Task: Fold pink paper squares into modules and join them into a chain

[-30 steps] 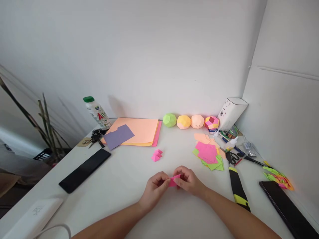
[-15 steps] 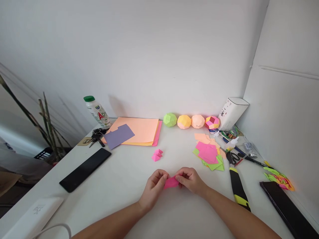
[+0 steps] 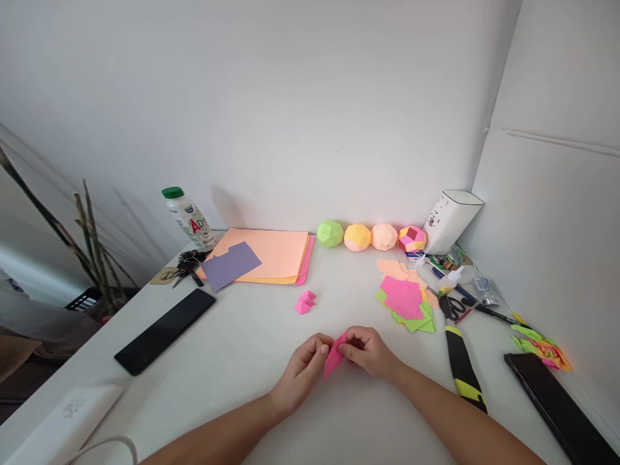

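A small piece of pink paper (image 3: pixel 334 359) is tilted between my two hands, just above the front of the white table. My right hand (image 3: pixel 371 352) pinches its upper right edge between thumb and fingers. At its left edge, my left hand (image 3: pixel 303 368) has thumb and fingertips closed on the paper. Some fingertips are hidden behind it. Beyond my hands lies a small folded pink paper shape (image 3: pixel 305 302). To the right is a pile of pink paper pieces (image 3: pixel 403 297) over green paper pieces (image 3: pixel 426 321) and peach ones.
Faceted paper balls, such as a green one (image 3: pixel 330 234), line the wall. Peach sheets (image 3: pixel 271 252) lie back left beside a bottle (image 3: pixel 191 219) and keys (image 3: pixel 188 263). A black phone (image 3: pixel 165 330) is at left; scissors (image 3: pixel 458 349), glue (image 3: pixel 450 281) and another dark phone (image 3: pixel 557 407) are right.
The pink paper has turned from lying roughly level to a steep slant, its lower tip pointing down left. My left hand has shifted slightly; the table items stay put.
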Motion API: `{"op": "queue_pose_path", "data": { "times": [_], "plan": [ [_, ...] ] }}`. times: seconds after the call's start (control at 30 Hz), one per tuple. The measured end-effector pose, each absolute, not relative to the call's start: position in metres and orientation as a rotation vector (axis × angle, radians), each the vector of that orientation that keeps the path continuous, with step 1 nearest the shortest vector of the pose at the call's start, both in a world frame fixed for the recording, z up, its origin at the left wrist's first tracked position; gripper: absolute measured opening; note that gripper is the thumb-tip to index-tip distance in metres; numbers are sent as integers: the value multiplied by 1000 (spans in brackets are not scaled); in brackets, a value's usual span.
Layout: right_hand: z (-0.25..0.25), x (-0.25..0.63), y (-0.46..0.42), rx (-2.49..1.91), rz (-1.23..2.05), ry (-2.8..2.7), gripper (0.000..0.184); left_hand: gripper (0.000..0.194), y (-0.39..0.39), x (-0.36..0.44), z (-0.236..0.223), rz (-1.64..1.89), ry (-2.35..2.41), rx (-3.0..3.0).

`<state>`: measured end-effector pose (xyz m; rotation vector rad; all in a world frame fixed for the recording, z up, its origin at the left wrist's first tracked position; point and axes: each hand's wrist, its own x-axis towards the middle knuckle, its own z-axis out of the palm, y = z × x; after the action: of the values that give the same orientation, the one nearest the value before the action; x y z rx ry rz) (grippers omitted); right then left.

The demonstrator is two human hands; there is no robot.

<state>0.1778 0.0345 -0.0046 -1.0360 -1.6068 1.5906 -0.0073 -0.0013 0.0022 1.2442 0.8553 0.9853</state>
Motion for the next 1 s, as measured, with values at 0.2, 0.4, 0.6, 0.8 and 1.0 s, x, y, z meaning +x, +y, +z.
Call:
{"op": "queue_pose_path", "data": {
  "times": [0.2, 0.4, 0.6, 0.8, 1.0],
  "plan": [
    [-2, 177, 33, -977, 1548, -1643, 19, 20, -3, -6, 4, 944, 842, 1209],
    [2, 177, 33, -953, 1495, -1741, 19, 20, -4, -5, 8, 881, 841, 1202],
    [1, 179, 34, -959, 1454, -1785, 19, 23, -4, -4, 1, 979, 936, 1183],
    [0, 178, 35, -942, 1466, -1824, 20, 20, -3, -3, -10, 1094, 891, 1204],
    [-3, 178, 35, -947, 1440, -1801, 23, 26, 0, -6, -10, 1082, 854, 1429]
  ]
}}
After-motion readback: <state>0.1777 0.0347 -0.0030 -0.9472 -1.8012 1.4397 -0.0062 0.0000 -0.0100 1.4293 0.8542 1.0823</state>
